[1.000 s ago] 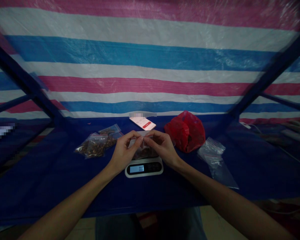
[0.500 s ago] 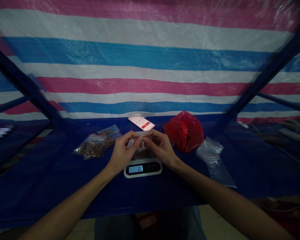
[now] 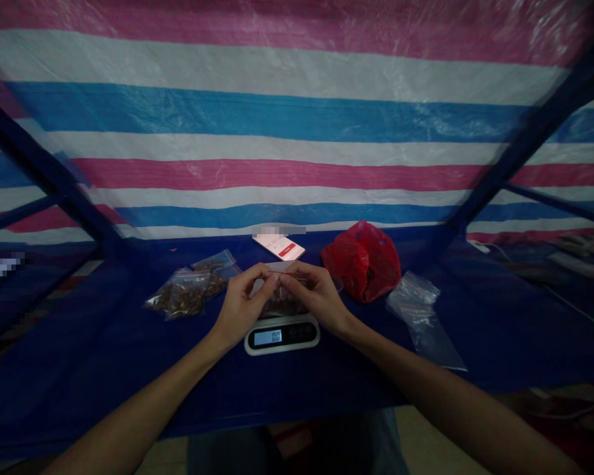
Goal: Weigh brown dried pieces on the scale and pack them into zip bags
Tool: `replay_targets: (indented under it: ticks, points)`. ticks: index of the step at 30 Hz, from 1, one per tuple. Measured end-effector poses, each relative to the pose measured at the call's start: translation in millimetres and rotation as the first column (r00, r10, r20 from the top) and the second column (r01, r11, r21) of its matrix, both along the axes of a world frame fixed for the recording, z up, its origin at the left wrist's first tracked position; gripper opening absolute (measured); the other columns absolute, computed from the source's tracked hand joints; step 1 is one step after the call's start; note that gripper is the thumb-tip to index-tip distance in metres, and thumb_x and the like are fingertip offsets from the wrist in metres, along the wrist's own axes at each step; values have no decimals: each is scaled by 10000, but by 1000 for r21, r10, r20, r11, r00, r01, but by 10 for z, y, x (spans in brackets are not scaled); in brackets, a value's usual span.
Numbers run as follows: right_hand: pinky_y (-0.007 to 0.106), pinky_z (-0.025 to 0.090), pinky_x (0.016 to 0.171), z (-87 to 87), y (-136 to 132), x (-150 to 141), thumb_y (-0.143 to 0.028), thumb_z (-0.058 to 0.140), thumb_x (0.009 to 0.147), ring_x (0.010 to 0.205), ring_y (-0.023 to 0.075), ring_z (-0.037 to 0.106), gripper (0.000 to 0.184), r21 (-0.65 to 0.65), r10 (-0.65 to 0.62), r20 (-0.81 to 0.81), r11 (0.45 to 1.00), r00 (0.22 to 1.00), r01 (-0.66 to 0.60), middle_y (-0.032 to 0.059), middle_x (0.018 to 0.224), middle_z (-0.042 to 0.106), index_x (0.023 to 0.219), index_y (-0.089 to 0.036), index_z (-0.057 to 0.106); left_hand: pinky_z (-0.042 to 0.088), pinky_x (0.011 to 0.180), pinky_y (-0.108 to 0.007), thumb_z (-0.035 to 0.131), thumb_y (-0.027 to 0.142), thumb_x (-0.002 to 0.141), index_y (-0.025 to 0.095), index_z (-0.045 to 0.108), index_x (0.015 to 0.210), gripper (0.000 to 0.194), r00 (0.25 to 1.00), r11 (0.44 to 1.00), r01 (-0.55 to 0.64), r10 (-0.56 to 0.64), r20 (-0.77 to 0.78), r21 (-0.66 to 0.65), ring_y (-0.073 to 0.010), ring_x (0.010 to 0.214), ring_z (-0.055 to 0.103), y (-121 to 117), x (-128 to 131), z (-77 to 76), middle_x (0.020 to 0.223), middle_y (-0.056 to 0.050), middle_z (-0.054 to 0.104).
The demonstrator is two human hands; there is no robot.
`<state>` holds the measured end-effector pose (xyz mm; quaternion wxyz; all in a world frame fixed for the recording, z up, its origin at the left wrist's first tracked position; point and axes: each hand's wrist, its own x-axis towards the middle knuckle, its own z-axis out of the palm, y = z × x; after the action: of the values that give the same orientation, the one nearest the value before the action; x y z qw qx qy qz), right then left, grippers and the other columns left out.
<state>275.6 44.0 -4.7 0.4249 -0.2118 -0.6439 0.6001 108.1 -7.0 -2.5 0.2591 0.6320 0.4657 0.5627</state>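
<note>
Both my hands meet above a small white digital scale (image 3: pixel 282 336) on the blue table. My left hand (image 3: pixel 242 301) and my right hand (image 3: pixel 314 295) pinch the top edge of a small clear plastic bag (image 3: pixel 283 298) with dark brown contents. The bag hangs between my fingers just over the scale platform. The scale display is lit and seems to read zero.
Filled clear bags of brown bits (image 3: pixel 193 288) lie left of the scale. A red plastic bag (image 3: pixel 363 260) sits to the right, with empty clear bags (image 3: pixel 420 310) beyond it. A phone (image 3: pixel 278 245) lies behind. A striped tarp (image 3: pixel 297 125) hangs at the back.
My fingertips have drawn closer together along the bag's top edge. The view has shifted slightly; nothing else moved.
</note>
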Motion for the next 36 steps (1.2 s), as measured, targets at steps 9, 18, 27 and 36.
replay_targets:
  ticks: [9,18,27,36]
  points:
    - [256,448,589,-15,46,36,-454,742,902,621,130,568,300,104,-34,26,994,999,31,5,705,647,803,-172,728,414,610,-237,623,404,975,185,671,787,293,997,999,25,-28,-74,-35,-134,661,551,-24,-15,-15,718,7,611]
    - [284,549,565,-31,262,8,-529,737,866,587,167,668,362,140,-31,38,990,999,25,58,793,787,895,-180,828,447,699,-251,652,437,959,177,696,774,322,997,999,12,-9,-74,49,-157,728,599,110,-98,27,746,-10,675]
    - [395,603,884,496,61,596,-457,516,1049,957,232,772,578,385,-17,344,914,939,-125,93,1042,814,1576,-223,470,506,655,-235,805,502,772,188,668,757,343,882,980,-195,161,443,33,-131,649,614,1,-590,316,719,8,676]
    - [539,501,1094,-119,129,2389,-306,599,974,1288,331,630,402,662,-500,690,728,523,-177,114,1391,682,1367,-278,683,504,594,-223,889,528,623,176,777,889,455,816,848,-497,529,232,-185,-158,681,659,-510,-1771,145,829,-32,771]
